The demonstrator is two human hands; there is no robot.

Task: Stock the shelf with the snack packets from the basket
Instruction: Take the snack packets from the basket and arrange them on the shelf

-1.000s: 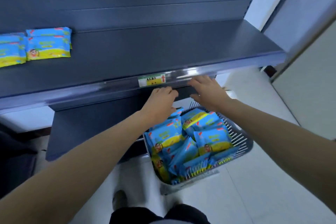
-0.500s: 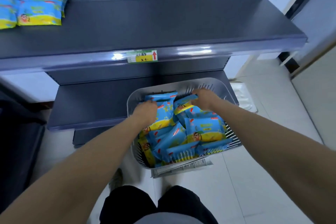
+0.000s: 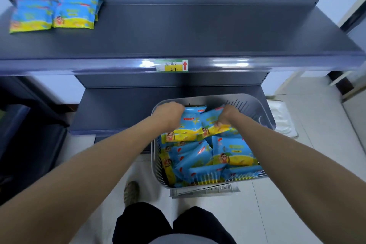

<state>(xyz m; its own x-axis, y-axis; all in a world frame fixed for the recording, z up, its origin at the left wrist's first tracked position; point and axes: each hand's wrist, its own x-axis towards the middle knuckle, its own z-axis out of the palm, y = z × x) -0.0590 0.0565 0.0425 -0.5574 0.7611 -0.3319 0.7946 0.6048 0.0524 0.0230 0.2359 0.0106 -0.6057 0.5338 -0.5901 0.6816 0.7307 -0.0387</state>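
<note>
A grey slotted basket (image 3: 255, 105) stands on the floor in front of the shelving, filled with several blue and yellow snack packets (image 3: 231, 152). My left hand (image 3: 168, 113) reaches into the basket's far side and grips the top of one packet (image 3: 190, 125). Beside it, my right hand (image 3: 227, 114) grips the top of a neighbouring packet (image 3: 213, 125). Both packets are upright, lifted a little from the pile. On the dark grey upper shelf (image 3: 198, 33), a few matching packets (image 3: 73, 13) lie at the far left.
A price label (image 3: 172, 65) is clipped to the upper shelf's front rail. A lower dark shelf (image 3: 111, 111) sits behind the basket. White tiled floor (image 3: 277, 214) surrounds the basket, with a white tray (image 3: 282, 119) at the right. My shoe (image 3: 131, 192) is below.
Both hands came down from the shelf's front rail into the basket and closed on packets at its far side. The view tilted downward.
</note>
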